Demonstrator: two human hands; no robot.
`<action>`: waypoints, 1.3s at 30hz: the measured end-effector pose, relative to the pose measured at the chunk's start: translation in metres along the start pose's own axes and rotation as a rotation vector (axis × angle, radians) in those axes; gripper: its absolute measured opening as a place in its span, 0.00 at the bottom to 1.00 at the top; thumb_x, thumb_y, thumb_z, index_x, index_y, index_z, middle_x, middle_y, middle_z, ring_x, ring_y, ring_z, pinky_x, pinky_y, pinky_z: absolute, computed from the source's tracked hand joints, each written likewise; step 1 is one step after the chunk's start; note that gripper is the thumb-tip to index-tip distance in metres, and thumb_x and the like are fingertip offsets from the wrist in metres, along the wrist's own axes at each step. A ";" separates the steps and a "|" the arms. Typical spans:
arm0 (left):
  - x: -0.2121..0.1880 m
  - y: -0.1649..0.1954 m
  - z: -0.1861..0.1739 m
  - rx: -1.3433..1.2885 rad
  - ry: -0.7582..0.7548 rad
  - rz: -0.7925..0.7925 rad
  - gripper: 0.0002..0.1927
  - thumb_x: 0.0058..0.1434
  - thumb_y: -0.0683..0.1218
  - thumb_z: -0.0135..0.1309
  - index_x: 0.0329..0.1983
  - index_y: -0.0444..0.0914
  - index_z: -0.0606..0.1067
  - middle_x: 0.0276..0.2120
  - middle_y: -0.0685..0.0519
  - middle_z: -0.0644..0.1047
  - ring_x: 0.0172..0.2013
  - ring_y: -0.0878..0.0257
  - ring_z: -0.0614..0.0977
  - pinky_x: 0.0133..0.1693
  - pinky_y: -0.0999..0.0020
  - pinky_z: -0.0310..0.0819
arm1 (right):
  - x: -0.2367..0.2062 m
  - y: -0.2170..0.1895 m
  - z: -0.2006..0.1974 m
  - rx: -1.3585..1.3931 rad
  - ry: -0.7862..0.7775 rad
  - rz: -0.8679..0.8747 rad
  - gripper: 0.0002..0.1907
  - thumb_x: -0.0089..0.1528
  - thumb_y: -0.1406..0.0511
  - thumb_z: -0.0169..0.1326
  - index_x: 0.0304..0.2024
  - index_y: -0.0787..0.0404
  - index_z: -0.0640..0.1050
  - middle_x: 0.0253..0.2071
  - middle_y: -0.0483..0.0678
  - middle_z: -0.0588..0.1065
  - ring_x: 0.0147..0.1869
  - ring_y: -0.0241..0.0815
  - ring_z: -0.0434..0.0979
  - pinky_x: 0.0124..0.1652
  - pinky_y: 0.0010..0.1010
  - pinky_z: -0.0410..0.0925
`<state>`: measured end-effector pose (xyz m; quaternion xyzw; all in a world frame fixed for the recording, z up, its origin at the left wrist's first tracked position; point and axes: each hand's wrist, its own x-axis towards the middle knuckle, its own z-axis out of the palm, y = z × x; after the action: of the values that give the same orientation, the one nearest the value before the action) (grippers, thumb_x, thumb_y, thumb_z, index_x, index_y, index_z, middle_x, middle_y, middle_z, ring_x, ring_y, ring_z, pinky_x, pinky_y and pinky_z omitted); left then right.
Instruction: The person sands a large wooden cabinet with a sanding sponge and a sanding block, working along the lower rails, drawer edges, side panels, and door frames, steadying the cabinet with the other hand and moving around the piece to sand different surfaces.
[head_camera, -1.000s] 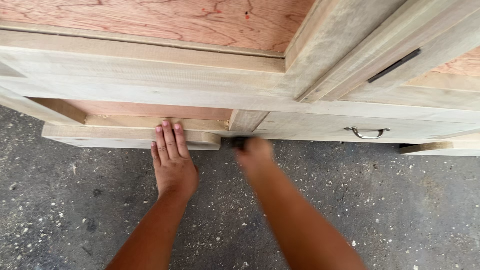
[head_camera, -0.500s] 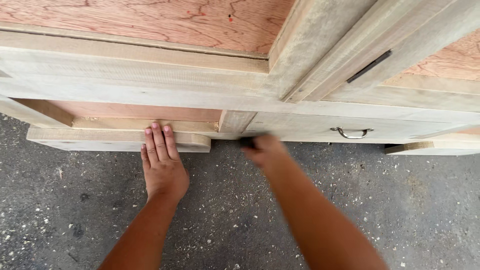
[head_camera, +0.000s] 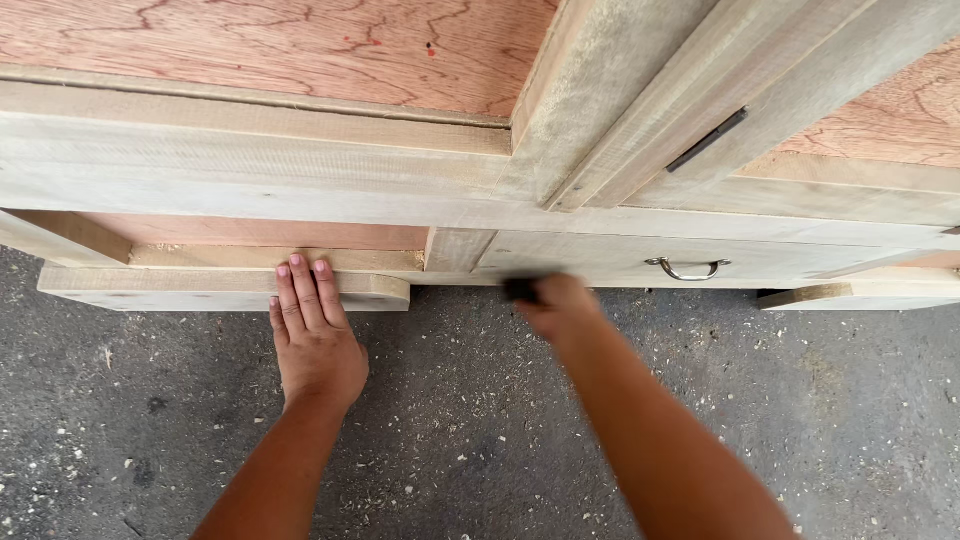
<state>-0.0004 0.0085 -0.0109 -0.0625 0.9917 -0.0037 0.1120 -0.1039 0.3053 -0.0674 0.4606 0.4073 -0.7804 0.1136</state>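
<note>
My left hand (head_camera: 315, 335) lies flat with its fingers together, fingertips pressing on the front of a pulled-out wooden drawer (head_camera: 200, 285) at the base of an unfinished wooden cabinet (head_camera: 300, 170). My right hand (head_camera: 558, 305) is closed around a small dark object (head_camera: 520, 289), blurred by motion, held against the lower edge of the cabinet to the right of the drawer. What the dark object is cannot be told.
A second drawer front with a metal bail handle (head_camera: 686, 268) sits to the right. A dark bar handle (head_camera: 707, 140) is on the cabinet door above. Another wooden piece (head_camera: 860, 293) sticks out at the far right. Grey asphalt ground (head_camera: 480, 440) with wood chips lies below.
My right hand with the dark object has moved rightward along the cabinet's lower edge. My left hand stays pressed on the drawer front. The view has shifted slightly.
</note>
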 end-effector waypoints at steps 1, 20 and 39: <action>0.000 0.000 0.000 0.006 -0.009 -0.006 0.50 0.63 0.47 0.43 0.75 0.29 0.26 0.75 0.34 0.27 0.75 0.38 0.31 0.72 0.46 0.34 | -0.001 0.024 0.023 0.004 -0.028 0.039 0.16 0.70 0.74 0.38 0.58 0.75 0.69 0.55 0.65 0.73 0.56 0.60 0.79 0.55 0.53 0.72; 0.000 0.000 -0.001 -0.054 0.009 0.003 0.51 0.62 0.48 0.46 0.76 0.31 0.27 0.76 0.36 0.29 0.76 0.41 0.33 0.72 0.47 0.34 | -0.007 0.132 0.054 -1.003 0.004 -0.627 0.11 0.63 0.70 0.47 0.46 0.65 0.76 0.39 0.57 0.79 0.44 0.52 0.80 0.44 0.42 0.71; -0.001 0.000 -0.006 -0.156 -0.089 0.014 0.58 0.59 0.53 0.55 0.74 0.31 0.26 0.75 0.36 0.27 0.75 0.40 0.31 0.73 0.47 0.33 | -0.008 0.170 0.054 -0.960 -0.172 -0.874 0.17 0.64 0.72 0.44 0.55 0.66 0.75 0.43 0.63 0.79 0.46 0.51 0.80 0.47 0.36 0.70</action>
<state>-0.0013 0.0084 -0.0048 -0.0641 0.9835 0.0771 0.1507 -0.0392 0.1549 -0.1374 0.0866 0.8496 -0.5201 0.0113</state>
